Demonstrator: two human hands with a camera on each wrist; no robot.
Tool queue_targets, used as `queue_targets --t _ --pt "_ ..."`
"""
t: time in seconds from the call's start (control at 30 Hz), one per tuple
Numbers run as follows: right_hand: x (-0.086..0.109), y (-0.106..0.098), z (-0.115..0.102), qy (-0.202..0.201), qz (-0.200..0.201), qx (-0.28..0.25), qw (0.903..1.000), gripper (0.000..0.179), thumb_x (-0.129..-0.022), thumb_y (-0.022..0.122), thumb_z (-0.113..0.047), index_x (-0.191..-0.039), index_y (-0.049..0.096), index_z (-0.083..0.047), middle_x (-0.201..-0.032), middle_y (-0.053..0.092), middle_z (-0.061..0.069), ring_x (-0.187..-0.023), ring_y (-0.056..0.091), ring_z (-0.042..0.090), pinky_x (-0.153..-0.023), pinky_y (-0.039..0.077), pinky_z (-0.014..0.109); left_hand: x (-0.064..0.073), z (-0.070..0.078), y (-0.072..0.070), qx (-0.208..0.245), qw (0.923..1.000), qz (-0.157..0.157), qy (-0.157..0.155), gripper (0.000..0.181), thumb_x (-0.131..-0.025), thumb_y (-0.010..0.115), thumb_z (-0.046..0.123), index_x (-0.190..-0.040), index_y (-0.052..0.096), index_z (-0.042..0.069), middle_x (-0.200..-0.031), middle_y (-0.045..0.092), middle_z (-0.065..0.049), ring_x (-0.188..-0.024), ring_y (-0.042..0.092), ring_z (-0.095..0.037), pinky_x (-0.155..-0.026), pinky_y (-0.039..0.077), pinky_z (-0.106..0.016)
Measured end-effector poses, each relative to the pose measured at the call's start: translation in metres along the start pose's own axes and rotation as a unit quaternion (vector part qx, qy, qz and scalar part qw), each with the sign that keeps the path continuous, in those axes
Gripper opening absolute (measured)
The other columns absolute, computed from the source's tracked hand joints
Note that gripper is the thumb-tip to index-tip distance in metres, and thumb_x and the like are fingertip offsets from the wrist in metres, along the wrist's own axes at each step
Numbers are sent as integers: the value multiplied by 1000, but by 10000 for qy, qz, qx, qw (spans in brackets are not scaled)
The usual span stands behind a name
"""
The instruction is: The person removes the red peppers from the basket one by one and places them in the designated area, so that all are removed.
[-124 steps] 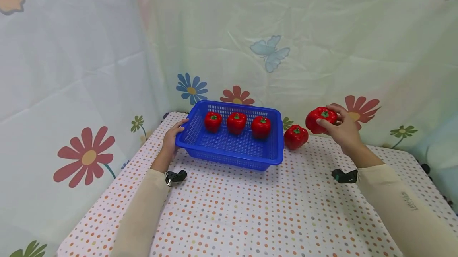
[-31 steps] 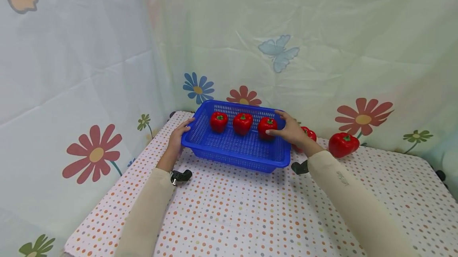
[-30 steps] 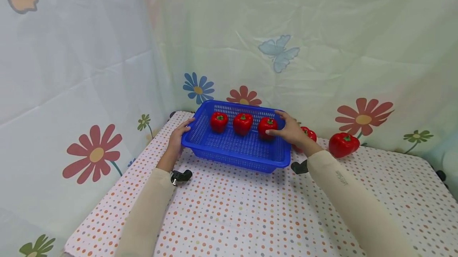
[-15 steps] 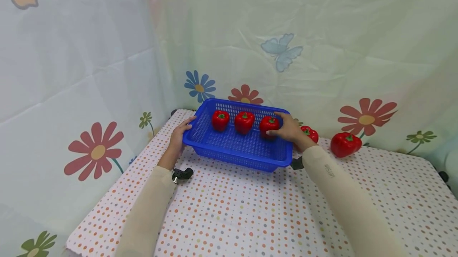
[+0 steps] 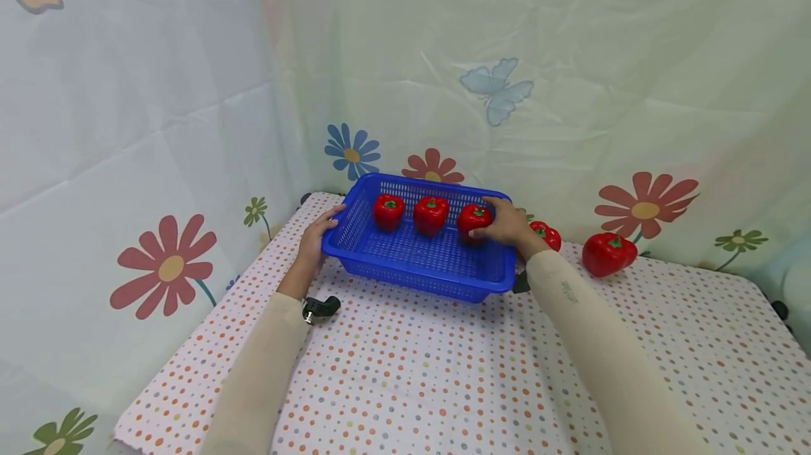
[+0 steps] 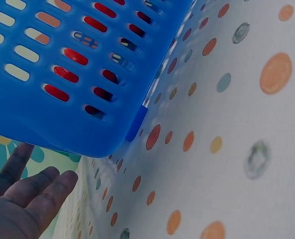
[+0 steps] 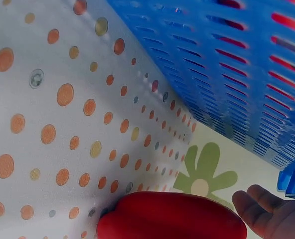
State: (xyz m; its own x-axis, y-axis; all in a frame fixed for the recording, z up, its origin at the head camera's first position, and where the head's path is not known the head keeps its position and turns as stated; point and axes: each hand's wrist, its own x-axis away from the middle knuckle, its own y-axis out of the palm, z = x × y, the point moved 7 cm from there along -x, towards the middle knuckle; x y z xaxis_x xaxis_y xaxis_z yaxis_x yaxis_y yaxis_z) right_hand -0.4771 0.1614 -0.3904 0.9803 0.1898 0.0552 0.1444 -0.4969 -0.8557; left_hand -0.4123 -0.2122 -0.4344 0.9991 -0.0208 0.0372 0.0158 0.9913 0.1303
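Observation:
A blue plastic basket [image 5: 412,251] stands on the dotted cloth with three red bell peppers in a row: left [image 5: 388,212], middle [image 5: 430,215] and right [image 5: 474,221]. My left hand [image 5: 312,240] holds the basket's left end by the rim; in the left wrist view some fingers hang loosely outside it. My right hand [image 5: 507,224] reaches over the right end, its thumb and a finger around the right pepper. In the right wrist view two fingers [image 7: 259,204] show outside the basket. One more pepper [image 5: 546,234] lies beside the basket, partly behind my wrist.
Farther right on the table lies another red bell pepper [image 5: 609,254], tipped over. The dotted cloth [image 5: 405,384] covers the table. A flowered curtain [image 5: 557,124] hangs right behind the basket and along the left side.
Since the oldest frame, the pepper my right hand held has come down on the table at right, and that hand has moved left to the basket. Lately only my right wrist has shifted slightly.

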Motion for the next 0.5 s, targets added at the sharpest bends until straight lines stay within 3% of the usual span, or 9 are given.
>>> queue_targets --t 0.5 --pt "1 1 -3 43 -83 578 9983 87 -84 72 -36 -154 29 -6 -151 31 30 -131 33 55 -106 36 67 -2 -4 -1 -35 9996 214 156 45 -100 42 24 -144 51 27 -160 34 -2 -144 36 -33 -114 34 -55"
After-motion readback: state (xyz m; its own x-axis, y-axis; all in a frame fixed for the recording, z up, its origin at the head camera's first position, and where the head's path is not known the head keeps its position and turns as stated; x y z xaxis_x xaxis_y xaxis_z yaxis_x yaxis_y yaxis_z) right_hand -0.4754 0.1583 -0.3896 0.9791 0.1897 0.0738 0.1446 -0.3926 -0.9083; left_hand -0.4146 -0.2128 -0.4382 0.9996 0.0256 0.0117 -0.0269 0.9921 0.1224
